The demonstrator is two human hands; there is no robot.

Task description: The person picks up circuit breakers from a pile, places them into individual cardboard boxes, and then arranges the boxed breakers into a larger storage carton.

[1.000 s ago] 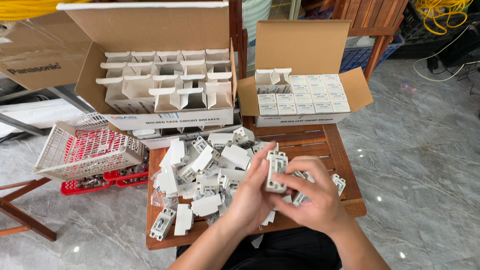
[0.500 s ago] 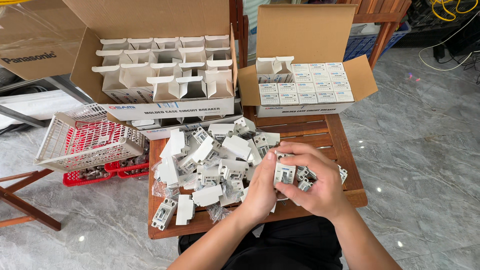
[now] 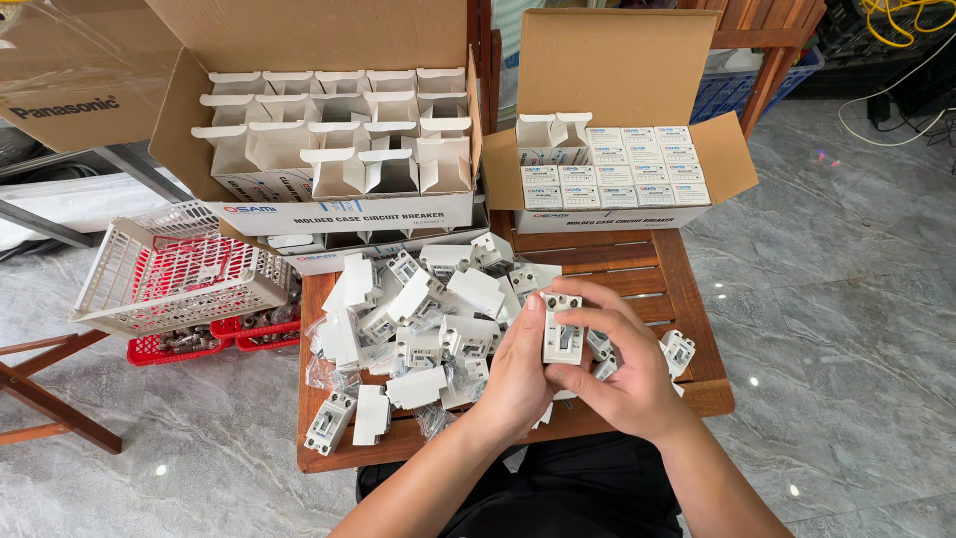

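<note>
Grip: both hands closed on one white circuit breaker (image 3: 563, 329); left hand (image 3: 518, 374) clasps its left side with the thumb up along the edge, right hand (image 3: 622, 374) wraps its right side with fingers (image 3: 597, 317) curled over the front
Breaker position: held just above the wooden table (image 3: 687, 289), over its near right part, right of the pile
Breaker axis: long axis upright, running away from the person; switch face turned up toward the camera
Pile: loose white circuit breakers (image 3: 428, 319) heaped across the table's middle and left, some in clear wrap
Far right edge: open carton of small white boxes (image 3: 617, 169), mostly closed
Far left edge: bigger carton of opened empty boxes (image 3: 329, 139)
Off the left edge: white plastic basket (image 3: 174, 269) over red trays (image 3: 214, 334)
</note>
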